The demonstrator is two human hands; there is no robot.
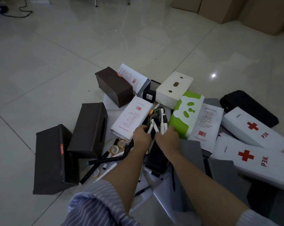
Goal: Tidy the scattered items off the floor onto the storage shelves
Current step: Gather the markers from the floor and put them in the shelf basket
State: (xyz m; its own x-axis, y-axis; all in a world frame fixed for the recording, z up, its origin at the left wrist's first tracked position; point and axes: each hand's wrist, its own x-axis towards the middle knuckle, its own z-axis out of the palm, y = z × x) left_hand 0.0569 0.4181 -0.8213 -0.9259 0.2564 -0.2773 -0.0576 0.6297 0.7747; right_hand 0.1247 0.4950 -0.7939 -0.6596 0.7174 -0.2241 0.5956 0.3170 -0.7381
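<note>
Pale glossy floor tiles (56, 66) fill the frame, the clutter heaped at centre and lower right. Two white P3K boxes (252, 128) at right look light and stiff, best taken by their long sides; three brown tissue boxes (89, 129) at left seem empty. At centre the left hand (142, 137) and right hand (167, 139) curl round white markers (152, 128), slim and slippery, above a black holder (156, 159)

dark brown tissue boxes (87, 129); green-and-white panda pack (186, 113); white boxes with red crosses (253, 126); blue-striped sleeve (95, 204)
</note>
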